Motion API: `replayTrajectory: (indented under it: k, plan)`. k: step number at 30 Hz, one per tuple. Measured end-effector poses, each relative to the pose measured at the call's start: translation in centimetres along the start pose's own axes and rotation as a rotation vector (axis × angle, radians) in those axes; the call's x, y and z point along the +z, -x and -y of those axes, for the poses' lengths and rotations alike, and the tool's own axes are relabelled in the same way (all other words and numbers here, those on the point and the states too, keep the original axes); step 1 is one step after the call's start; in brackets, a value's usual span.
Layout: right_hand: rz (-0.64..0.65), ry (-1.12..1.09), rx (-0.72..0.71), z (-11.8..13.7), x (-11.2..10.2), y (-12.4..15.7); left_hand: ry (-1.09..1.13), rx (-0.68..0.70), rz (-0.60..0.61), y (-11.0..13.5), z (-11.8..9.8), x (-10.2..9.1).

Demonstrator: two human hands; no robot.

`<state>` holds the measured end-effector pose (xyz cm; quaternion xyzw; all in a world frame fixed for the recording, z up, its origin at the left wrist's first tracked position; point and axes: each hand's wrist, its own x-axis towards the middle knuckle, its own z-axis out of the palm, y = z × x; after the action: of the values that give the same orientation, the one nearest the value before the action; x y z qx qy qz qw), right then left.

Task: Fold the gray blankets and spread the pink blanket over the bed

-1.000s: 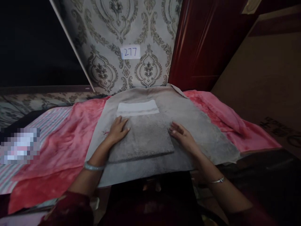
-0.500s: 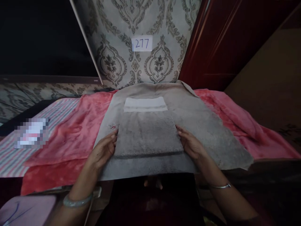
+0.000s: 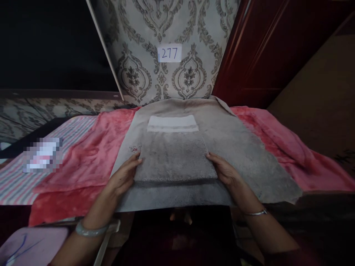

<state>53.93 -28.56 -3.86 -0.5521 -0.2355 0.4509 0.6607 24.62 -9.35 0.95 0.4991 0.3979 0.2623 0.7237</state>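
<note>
A folded grey plush towel (image 3: 177,155) with a white band across its far end lies before me on a larger grey cloth (image 3: 235,147). At its left edge is my left hand (image 3: 126,175), thumb and fingers closed on the side. Along the opposite edge, my right hand (image 3: 226,171) grips the towel the same way. The fingers under the edges are partly hidden. A small red mark shows on the grey cloth beside my left fingertips.
Red plush blankets (image 3: 91,147) spread under the grey cloth on both sides. A striped cloth (image 3: 16,184) with a blurred-out item (image 3: 43,155) on it is at left. Behind are a dark screen (image 3: 55,44), a patterned wall with a "277" card (image 3: 169,53), and a dark red wooden panel (image 3: 266,48).
The fingers have shifted slightly, with the left thumb now showing at the towel's edge. The towel stays in nearly the same place; the view has moved a little.
</note>
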Motion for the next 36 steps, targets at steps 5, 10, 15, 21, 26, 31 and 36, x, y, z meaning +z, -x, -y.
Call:
replayTrajectory:
  k: [5, 10, 15, 21, 26, 31, 36]
  plan:
    - [0.009, 0.031, -0.022, -0.1, -0.2, 0.1, 0.032, -0.04, 0.089, 0.1, -0.6, 0.9]
    - [0.019, 0.124, -0.078, -0.6, -0.6, 0.1, -0.096, 0.026, -0.024, -0.2, -0.1, 0.8]
    - [0.02, 0.178, -0.144, -1.1, -1.6, 1.2, -0.148, 0.156, -0.03, 0.3, 0.6, -0.5]
    - [0.101, 0.236, -0.198, -0.7, -2.1, 3.2, -0.332, 0.393, 0.155, 0.8, 1.1, -2.2]
    - [0.091, 0.43, -0.372, -0.8, -1.3, 3.1, -0.817, 0.812, 0.117, -0.5, 2.9, -1.2]
    - [0.027, 0.709, -0.558, -1.7, -1.7, 2.3, -1.009, 1.104, 0.053, -2.3, 3.4, -0.3]
    - [0.016, 0.847, -0.679, -1.9, -1.7, 1.8, -1.059, 1.313, -0.153, -2.8, 2.0, -0.4]
